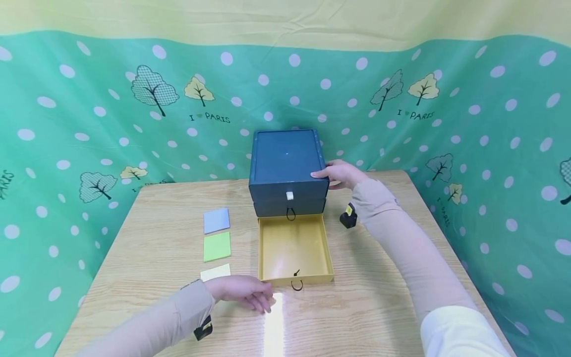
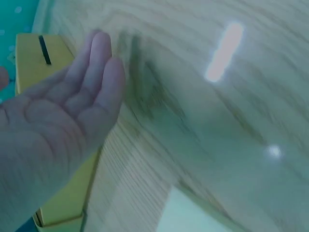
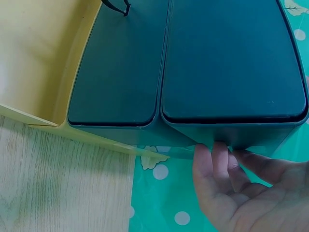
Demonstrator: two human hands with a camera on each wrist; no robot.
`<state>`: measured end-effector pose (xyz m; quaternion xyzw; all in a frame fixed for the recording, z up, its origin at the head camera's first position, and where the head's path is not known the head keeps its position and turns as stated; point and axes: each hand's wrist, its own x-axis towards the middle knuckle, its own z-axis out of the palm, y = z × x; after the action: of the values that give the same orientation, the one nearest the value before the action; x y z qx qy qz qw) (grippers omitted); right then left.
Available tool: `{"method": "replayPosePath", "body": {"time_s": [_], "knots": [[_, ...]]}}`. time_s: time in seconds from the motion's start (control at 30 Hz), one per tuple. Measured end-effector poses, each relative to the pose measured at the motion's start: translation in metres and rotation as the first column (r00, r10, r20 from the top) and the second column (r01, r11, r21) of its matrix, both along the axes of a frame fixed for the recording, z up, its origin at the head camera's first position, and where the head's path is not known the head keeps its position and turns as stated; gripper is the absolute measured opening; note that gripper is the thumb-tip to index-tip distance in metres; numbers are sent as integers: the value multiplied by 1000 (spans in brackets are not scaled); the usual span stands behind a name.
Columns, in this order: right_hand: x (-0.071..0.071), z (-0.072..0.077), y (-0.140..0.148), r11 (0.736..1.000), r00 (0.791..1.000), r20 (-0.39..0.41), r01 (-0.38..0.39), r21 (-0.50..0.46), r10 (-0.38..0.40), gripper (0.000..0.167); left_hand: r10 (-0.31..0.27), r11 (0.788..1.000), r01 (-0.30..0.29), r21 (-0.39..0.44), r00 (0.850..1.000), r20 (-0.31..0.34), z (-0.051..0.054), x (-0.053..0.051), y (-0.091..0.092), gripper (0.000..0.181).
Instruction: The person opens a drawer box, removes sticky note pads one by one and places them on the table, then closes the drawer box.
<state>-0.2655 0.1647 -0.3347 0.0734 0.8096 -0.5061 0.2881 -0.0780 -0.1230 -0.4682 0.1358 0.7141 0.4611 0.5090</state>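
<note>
A dark blue drawer box (image 1: 287,156) stands at the back of the table. Its yellow bottom drawer (image 1: 292,248) is pulled out towards me, with bare floor showing and a black loop (image 1: 297,286) on the front. My right hand (image 1: 341,173) rests against the box's right side; in the right wrist view its fingertips (image 3: 220,151) touch the upper section's side wall. By the drawer's front left corner is my left hand (image 1: 243,291), palm visible in the left wrist view, fingers loosely extended and holding nothing. Whether it touches the drawer I cannot tell.
Left of the drawer lie a blue note pad (image 1: 216,220), a green one (image 1: 217,246) and a pale yellow one (image 1: 216,272), the last partly behind my left hand. A green dotted curtain (image 1: 232,144) hangs right behind the box and along both sides of the table.
</note>
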Motion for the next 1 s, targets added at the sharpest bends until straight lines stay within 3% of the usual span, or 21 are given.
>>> {"method": "replayPosePath", "body": {"time_s": [0.2, 0.47, 0.6, 0.73, 0.87, 1.0], "knots": [[0, 1, 0, 1000, 1000, -6, 0, -4, 0, 86, 4, 996, -9, 86, 998, 60, 3, 6, 16, 57], [-1, -1, 1, 1000, 1000, -9, -4, -9, 4, 88, -31, 999, 28, 47, 997, 74, 6, 9, 27, 64], [0, -1, 0, 1000, 1000, -12, 3, -10, -3, 87, 10, 999, -13, 41, 996, 85, 4, 12, 34, 65], [0, 0, 0, 1000, 1000, -15, -3, -13, 3, 87, 93, 994, -99, 55, 990, 107, 1, 16, 41, 65], [-1, 0, 1, 1000, 1000, -16, -3, -17, 2, 87, 198, 974, -213, 71, 964, 178, -5, 18, 49, 60], [-1, -1, 1, 1000, 1000, -16, -7, -20, 7, 84, 292, 945, -319, 65, 919, 265, -15, 20, 52, 52]]}}
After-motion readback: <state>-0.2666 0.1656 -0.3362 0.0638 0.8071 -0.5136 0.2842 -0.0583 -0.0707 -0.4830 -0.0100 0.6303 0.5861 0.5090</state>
